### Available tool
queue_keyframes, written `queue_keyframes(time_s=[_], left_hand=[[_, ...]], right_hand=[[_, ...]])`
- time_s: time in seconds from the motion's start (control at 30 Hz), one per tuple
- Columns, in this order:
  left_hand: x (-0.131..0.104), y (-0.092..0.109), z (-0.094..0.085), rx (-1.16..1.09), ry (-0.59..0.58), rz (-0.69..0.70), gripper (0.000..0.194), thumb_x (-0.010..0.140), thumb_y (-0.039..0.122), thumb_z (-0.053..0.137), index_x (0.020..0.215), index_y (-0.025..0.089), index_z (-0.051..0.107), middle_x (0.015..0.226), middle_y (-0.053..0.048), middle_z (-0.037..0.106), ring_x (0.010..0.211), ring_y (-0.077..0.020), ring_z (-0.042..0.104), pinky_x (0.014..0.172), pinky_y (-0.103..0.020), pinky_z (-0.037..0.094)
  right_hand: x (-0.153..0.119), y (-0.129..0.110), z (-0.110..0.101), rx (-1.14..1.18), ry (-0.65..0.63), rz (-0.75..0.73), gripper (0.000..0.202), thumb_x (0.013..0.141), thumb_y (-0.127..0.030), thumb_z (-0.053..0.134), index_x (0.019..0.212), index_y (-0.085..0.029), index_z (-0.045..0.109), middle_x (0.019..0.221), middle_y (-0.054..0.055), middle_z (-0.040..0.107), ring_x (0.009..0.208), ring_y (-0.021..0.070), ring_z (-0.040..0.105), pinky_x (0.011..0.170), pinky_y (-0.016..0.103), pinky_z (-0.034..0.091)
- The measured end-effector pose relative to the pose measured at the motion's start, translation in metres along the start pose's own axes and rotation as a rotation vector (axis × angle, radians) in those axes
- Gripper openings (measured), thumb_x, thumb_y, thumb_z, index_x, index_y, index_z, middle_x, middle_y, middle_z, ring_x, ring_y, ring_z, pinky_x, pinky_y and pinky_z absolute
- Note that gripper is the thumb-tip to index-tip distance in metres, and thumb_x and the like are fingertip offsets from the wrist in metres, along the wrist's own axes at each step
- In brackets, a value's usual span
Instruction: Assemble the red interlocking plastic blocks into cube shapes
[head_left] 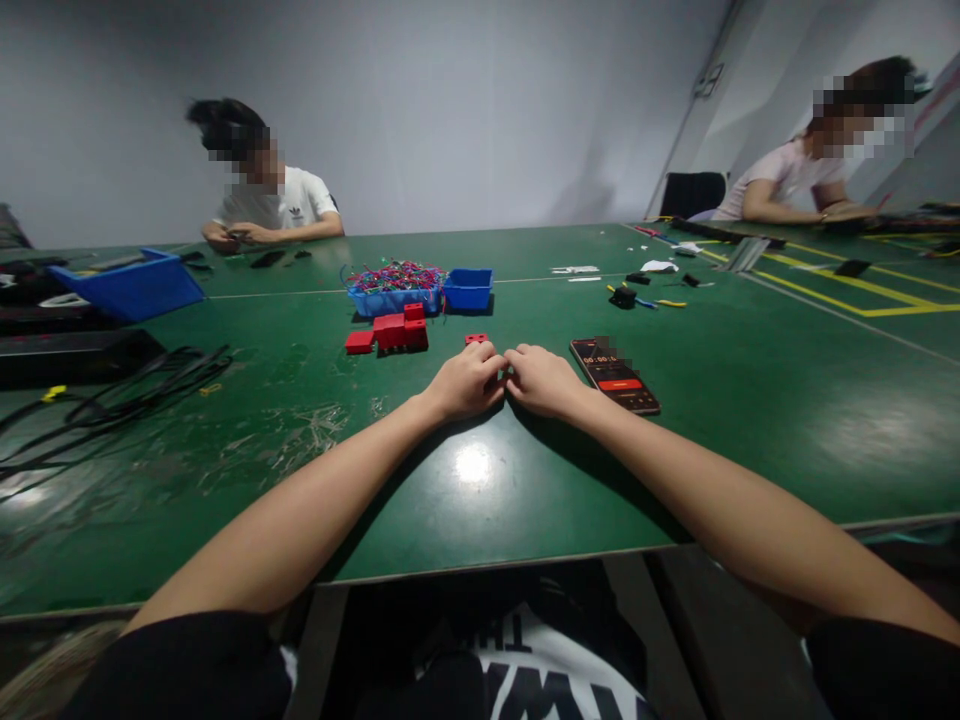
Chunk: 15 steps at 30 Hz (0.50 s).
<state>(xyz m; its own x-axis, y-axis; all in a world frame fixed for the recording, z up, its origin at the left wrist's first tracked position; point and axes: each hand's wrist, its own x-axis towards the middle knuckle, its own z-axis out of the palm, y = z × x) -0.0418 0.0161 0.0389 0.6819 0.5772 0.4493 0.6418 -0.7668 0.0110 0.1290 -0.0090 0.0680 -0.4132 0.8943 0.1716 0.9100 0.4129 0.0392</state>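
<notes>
My left hand [471,382] and my right hand [543,380] meet over the green table [420,510], with curled fingers and the fingertips close together. Both look closed, and whatever lies between the fingers, if anything, is hidden or too small to name. Just behind my left hand, a small red block [476,339] with dark holes is partly covered. To the left stand several red blocks [401,331], some stacked. A phone [615,377] with a timer on its screen lies right of my right hand.
Behind the red blocks sit a blue bin [397,301] heaped with coloured wires and a smaller blue bin [469,289]. Pliers [646,299] lie at the back right. Black cables [127,392] and a large blue bin [131,286] are left. Two people sit across the table.
</notes>
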Motion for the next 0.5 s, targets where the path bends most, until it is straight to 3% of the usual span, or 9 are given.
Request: queue_keyframes(time_s=[0.23,0.33,0.5], left_hand=[[0.001,-0.003,-0.002,0.024,0.098,0.108,0.022,0.088,0.029,0.049,0.102,0.017,0.061,0.101,-0.01,0.062,0.091,-0.0194,0.061,0.079,-0.03,0.052],[0.001,-0.014,-0.009,0.07,0.124,0.014,0.031,0.088,0.044,0.052,0.101,0.017,0.061,0.103,-0.011,0.061,0.089,-0.0209,0.063,0.076,-0.031,0.052],[-0.003,-0.034,-0.009,0.085,0.006,-0.278,0.039,0.087,0.058,0.054,0.096,0.02,0.058,0.101,-0.007,0.059,0.078,-0.0196,0.065,0.066,-0.03,0.05]], right_hand=[[0.0,0.003,0.004,-0.05,-0.068,-0.075,0.031,0.093,-0.029,0.046,0.115,-0.014,0.06,0.115,0.017,0.062,0.105,0.0299,0.06,0.083,0.036,0.049],[-0.001,0.002,0.003,-0.046,-0.066,-0.093,0.032,0.094,-0.029,0.044,0.117,-0.014,0.061,0.116,0.018,0.062,0.106,0.0321,0.059,0.084,0.039,0.049],[-0.001,0.001,0.003,-0.044,-0.08,-0.098,0.032,0.095,-0.028,0.044,0.117,-0.014,0.061,0.116,0.02,0.062,0.107,0.0339,0.058,0.084,0.041,0.049]])
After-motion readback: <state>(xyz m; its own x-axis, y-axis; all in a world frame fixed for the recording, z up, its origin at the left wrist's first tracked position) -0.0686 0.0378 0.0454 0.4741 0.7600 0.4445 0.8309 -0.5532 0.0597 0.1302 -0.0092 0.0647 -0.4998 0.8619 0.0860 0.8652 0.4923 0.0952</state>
